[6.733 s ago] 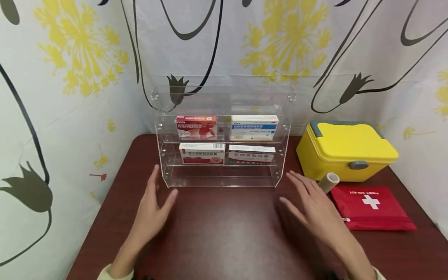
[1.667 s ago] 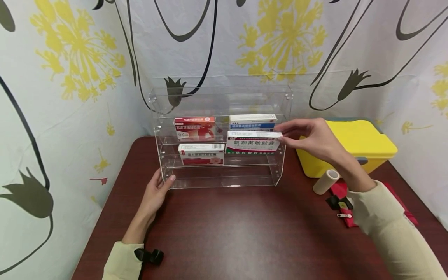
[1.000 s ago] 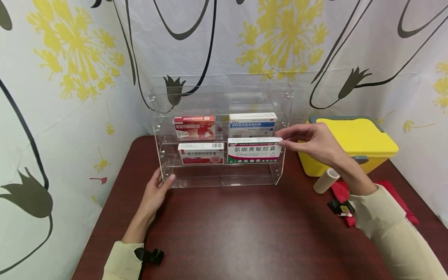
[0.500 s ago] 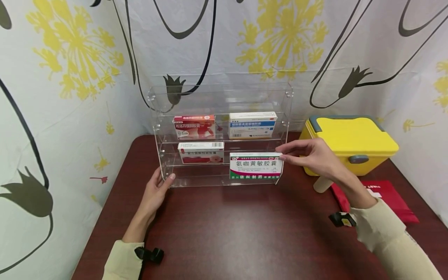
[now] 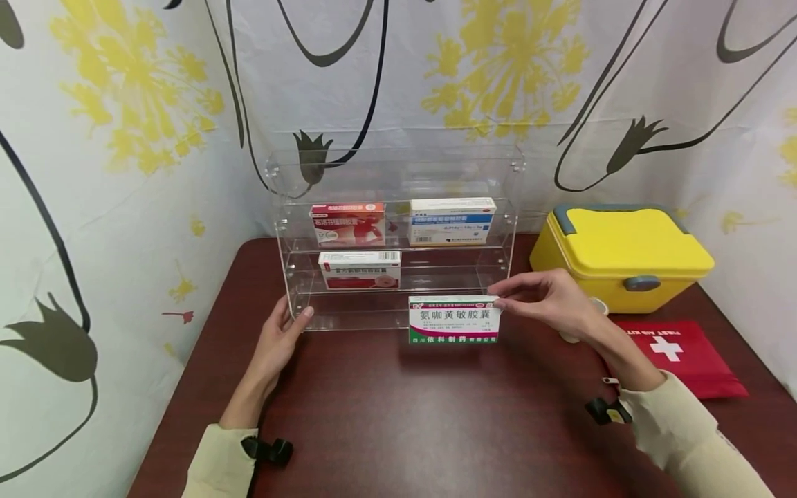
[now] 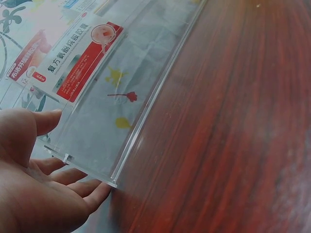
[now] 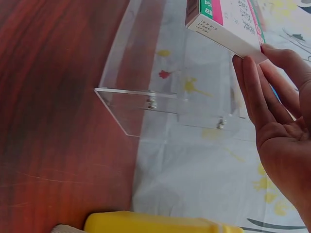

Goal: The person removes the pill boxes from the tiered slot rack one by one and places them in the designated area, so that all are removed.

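Observation:
My right hand pinches the upper right corner of a white, green and magenta medicine box. The box hangs upright in front of the lowest tier of a clear acrylic shelf. In the right wrist view the thumb and fingers hold that box at one end. My left hand grips the lower left side panel of the shelf, thumb in front; the left wrist view shows its fingers behind the panel. A white and red medicine box stands on the middle tier, left.
One tier higher stand a red medicine box and a white and blue one. To the right are a yellow lidded case, a red first aid pouch and a pale tube partly hidden behind my right hand. A patterned cloth hangs behind.
My right hand has taken the green and magenta medicine box off the middle tier and brought it forward and down. My left hand has come to grip the shelf's side and stays there.

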`<state>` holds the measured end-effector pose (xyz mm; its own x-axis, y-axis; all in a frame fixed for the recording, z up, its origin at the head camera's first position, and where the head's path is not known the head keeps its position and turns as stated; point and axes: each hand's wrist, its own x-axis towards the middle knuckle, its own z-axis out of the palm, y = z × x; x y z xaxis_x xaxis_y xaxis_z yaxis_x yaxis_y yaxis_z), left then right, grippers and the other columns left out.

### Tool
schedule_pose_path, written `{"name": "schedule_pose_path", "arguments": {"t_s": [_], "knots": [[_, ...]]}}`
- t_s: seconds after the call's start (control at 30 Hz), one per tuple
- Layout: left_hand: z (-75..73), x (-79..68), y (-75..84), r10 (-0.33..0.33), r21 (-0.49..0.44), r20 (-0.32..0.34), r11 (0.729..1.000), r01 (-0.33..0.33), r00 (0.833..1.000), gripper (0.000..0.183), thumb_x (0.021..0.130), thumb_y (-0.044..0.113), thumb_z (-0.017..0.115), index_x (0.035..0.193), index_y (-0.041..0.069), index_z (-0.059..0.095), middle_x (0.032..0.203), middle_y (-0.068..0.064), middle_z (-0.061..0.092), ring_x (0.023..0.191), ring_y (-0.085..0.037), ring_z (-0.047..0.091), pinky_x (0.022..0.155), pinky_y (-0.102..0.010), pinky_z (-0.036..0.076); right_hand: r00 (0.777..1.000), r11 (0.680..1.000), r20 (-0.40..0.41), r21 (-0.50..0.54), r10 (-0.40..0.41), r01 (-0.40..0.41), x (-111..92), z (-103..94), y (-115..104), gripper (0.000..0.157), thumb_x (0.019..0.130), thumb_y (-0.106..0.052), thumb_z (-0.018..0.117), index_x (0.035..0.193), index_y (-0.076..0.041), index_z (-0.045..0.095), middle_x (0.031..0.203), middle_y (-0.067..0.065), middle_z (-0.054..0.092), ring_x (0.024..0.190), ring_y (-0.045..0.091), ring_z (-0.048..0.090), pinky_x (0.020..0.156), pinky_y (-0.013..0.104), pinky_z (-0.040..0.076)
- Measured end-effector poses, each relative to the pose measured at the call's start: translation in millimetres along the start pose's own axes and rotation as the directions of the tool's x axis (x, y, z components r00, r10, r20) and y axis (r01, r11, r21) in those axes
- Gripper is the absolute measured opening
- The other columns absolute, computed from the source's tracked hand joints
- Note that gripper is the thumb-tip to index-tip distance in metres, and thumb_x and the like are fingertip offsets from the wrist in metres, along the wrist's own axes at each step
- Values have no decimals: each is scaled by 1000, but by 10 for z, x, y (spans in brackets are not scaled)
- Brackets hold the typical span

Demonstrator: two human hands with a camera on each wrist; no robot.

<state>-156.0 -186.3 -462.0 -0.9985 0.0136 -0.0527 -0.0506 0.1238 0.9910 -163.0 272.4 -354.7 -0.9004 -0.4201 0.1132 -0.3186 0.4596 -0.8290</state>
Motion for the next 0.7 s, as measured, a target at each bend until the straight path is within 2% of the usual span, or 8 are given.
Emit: {"name": "schedule_pose_path", "arguments": {"t_s": [0.2, 0.43, 0.7], "knots": [[1, -9, 7, -6, -2, -12, 1000, 6, 1000, 81, 94, 47, 63, 156, 17, 22, 154, -6, 36, 136, -18, 39, 109, -39, 35, 999, 1000, 29, -18, 20, -19, -40, 71, 120, 26, 87, -21, 78, 113, -16, 75, 100, 0, 73, 82, 25, 67, 69, 28, 57], [-1, -5, 2, -1, 5, -12, 1000, 1, 1000, 83, 93, 49, 63, 156, 17, 22, 154, -6, 36, 137, -19, 37, 110, -41, 33, 995, 999, 86, 28, 41, -43, -96, 178, 245, 27, 85, -22, 79, 110, -13, 75, 98, 1, 73, 80, 29, 68, 70, 29, 57], [5, -9, 20, 7, -21, -5, 1000, -7, 1000, 72, 99, 33, 59, 157, 14, 20, 155, -9, 34, 137, -21, 36, 109, -42, 34, 994, 997, 104, 57, 46, -52, -166, 280, 359, 24, 84, -20, 80, 107, -13, 76, 96, -1, 74, 81, 36, 68, 71, 28, 57]]}}
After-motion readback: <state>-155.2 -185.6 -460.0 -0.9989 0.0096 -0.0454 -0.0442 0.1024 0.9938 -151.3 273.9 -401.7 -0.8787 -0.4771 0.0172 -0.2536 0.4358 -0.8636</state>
